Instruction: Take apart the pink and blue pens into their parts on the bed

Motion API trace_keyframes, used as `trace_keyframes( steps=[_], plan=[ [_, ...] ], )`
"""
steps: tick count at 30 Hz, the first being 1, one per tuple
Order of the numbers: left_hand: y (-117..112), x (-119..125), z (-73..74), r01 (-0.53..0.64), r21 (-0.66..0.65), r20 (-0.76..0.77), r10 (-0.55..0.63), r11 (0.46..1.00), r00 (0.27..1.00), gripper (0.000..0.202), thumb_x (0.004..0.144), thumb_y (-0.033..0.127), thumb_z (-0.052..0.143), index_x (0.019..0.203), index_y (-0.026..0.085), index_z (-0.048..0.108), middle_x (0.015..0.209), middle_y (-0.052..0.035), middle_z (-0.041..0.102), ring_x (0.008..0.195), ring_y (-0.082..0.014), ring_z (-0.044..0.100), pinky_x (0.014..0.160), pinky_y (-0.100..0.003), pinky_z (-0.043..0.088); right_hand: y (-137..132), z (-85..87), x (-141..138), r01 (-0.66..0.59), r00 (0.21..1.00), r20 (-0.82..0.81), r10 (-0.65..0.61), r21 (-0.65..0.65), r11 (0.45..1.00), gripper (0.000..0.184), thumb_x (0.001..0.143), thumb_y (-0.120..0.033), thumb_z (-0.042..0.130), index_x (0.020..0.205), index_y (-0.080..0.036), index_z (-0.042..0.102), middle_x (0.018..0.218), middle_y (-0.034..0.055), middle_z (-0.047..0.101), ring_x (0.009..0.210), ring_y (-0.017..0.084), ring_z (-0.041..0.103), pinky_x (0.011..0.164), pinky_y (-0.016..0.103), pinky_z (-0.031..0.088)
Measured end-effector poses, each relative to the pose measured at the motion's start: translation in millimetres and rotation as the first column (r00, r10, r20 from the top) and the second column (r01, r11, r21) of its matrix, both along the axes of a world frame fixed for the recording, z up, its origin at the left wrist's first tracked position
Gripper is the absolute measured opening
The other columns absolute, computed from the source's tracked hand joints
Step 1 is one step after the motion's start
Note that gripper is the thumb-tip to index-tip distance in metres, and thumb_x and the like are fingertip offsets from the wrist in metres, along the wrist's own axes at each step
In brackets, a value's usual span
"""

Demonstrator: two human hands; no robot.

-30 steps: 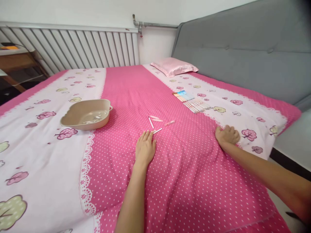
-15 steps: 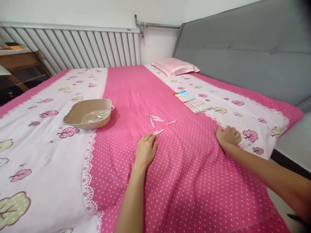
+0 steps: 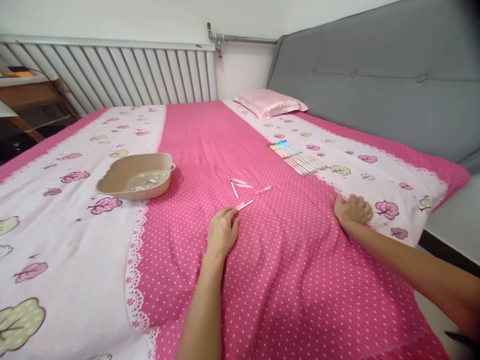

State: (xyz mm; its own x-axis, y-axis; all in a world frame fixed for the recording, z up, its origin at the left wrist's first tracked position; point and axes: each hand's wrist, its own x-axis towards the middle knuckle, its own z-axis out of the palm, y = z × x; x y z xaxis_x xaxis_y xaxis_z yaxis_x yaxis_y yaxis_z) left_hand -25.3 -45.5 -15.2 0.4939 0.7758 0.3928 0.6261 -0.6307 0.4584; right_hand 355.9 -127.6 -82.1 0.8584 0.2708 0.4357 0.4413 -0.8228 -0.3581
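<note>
My left hand [image 3: 222, 229] rests low over the pink dotted bedspread [image 3: 292, 250], fingers stretched forward and thumb apart. Its fingertips are at the near end of a slim white pen-like stick [image 3: 245, 204]; whether they touch it I cannot tell. Just beyond lie another thin white stick with a dark tip [image 3: 234, 189], pale pink sticks [image 3: 243, 184] and a pink patterned piece [image 3: 263, 190]. On the right, my right hand [image 3: 353, 209] presses on the bed with curled fingers and nothing visible in it.
A beige plastic basin [image 3: 155, 189] with small pale pieces inside stands on the left. Several pens [image 3: 305, 165] lie in a row at the right, beside blue and orange ones [image 3: 285, 148]. Farther back are a pink pillow [image 3: 270, 102], a grey headboard [image 3: 375, 75] and a radiator [image 3: 123, 75].
My left hand has drawn back slightly towards me and to the left. The white stick near it has barely moved, and my right hand stays in place.
</note>
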Motion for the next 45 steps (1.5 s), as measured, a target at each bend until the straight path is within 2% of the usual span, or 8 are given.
trace_keyframes(
  steps=[13, 18, 24, 28, 31, 34, 37, 45],
  plan=[
    [0.7, -3.0, 0.8, -0.115, -0.023, -0.013, 0.115, 0.993, 0.993, 0.027, 0.083, 0.022, 0.047, 0.103, 0.017, 0.065, 0.108, -0.0093, 0.062, 0.100, -0.0216, 0.057, 0.091, -0.036, 0.045, -1.1, -0.5, 3.2, -0.029, 0.999, -0.017, 0.029, 0.009, 1.000, 0.046, 0.079, -0.039, 0.039, 0.114, -0.012, 0.052, 0.120, 0.0172, 0.051, 0.112, 0.030, 0.039, 0.096, 0.045, 0.025],
    [0.4, -3.0, 2.2, -0.178, -0.031, 0.003, 0.178, 0.984, 0.984, 0.027, 0.083, 0.022, 0.047, 0.103, 0.018, 0.065, 0.108, -0.0089, 0.062, 0.097, -0.0214, 0.057, 0.088, -0.035, 0.046, -1.8, 1.8, 0.4, -0.042, 0.999, -0.020, 0.043, 0.029, 0.999, 0.043, 0.078, -0.040, 0.040, 0.114, -0.018, 0.052, 0.120, 0.0146, 0.052, 0.112, 0.032, 0.040, 0.093, 0.050, 0.029],
    [-0.1, -5.2, 5.1, -0.216, -0.040, 0.003, 0.216, 0.976, 0.976, 0.024, 0.083, 0.021, 0.047, 0.097, 0.018, 0.066, 0.099, -0.0061, 0.064, 0.089, -0.0199, 0.058, 0.080, -0.031, 0.046, -1.7, 5.4, -3.4, -0.025, 1.000, -0.017, 0.026, 0.049, 0.999, 0.043, 0.077, -0.038, 0.041, 0.111, -0.017, 0.055, 0.118, 0.0136, 0.054, 0.112, 0.032, 0.042, 0.094, 0.048, 0.030],
    [0.2, -6.7, 5.2, -0.286, -0.040, -0.017, 0.286, 0.957, 0.958, 0.021, 0.081, 0.021, 0.049, 0.094, 0.020, 0.066, 0.092, -0.0040, 0.065, 0.083, -0.0190, 0.058, 0.071, -0.029, 0.045, -1.6, 4.7, -3.4, -0.027, 1.000, 0.007, 0.027, 0.049, 0.998, 0.044, 0.076, -0.039, 0.041, 0.110, -0.015, 0.055, 0.117, 0.0147, 0.054, 0.112, 0.032, 0.042, 0.094, 0.048, 0.030],
    [1.1, -7.4, 4.4, -0.341, -0.033, -0.048, 0.340, 0.939, 0.939, 0.021, 0.080, 0.023, 0.051, 0.095, 0.020, 0.066, 0.090, -0.0046, 0.065, 0.081, -0.0186, 0.058, 0.071, -0.028, 0.044, -1.6, 3.8, -2.9, -0.023, 1.000, 0.003, 0.023, 0.042, 0.999, 0.043, 0.077, -0.039, 0.041, 0.110, -0.016, 0.055, 0.118, 0.0140, 0.054, 0.112, 0.032, 0.042, 0.094, 0.048, 0.030],
    [1.8, -8.1, 3.9, -0.394, 0.002, -0.086, 0.392, 0.919, 0.916, 0.023, 0.080, 0.028, 0.052, 0.095, 0.018, 0.066, 0.085, -0.0066, 0.064, 0.081, -0.0207, 0.057, 0.073, -0.030, 0.043, -1.7, 4.7, -3.1, -0.024, 1.000, 0.000, 0.024, 0.041, 0.999, 0.041, 0.077, -0.039, 0.041, 0.110, -0.017, 0.055, 0.119, 0.0142, 0.054, 0.113, 0.032, 0.042, 0.095, 0.048, 0.030],
    [1.9, -8.5, 3.9, -0.436, 0.041, -0.167, 0.437, 0.899, 0.884, 0.027, 0.082, 0.036, 0.049, 0.093, 0.020, 0.068, 0.077, -0.0070, 0.061, 0.075, -0.0216, 0.056, 0.068, -0.031, 0.041, -2.0, 7.1, -4.2, -0.026, 1.000, -0.014, 0.027, 0.037, 0.999, 0.042, 0.077, -0.038, 0.042, 0.109, -0.015, 0.055, 0.119, 0.0159, 0.054, 0.113, 0.032, 0.043, 0.096, 0.047, 0.030],
    [3.8, -6.9, 2.1, -0.429, 0.024, -0.176, 0.426, 0.903, 0.887, 0.024, 0.082, 0.035, 0.050, 0.089, 0.021, 0.069, 0.075, -0.0056, 0.062, 0.072, -0.0197, 0.056, 0.065, -0.030, 0.038, -1.8, 10.3, -7.3, -0.018, 0.999, -0.037, 0.020, 0.053, 0.998, 0.041, 0.076, -0.037, 0.042, 0.109, -0.018, 0.056, 0.119, 0.0135, 0.054, 0.113, 0.032, 0.043, 0.094, 0.049, 0.031]
  ],
)
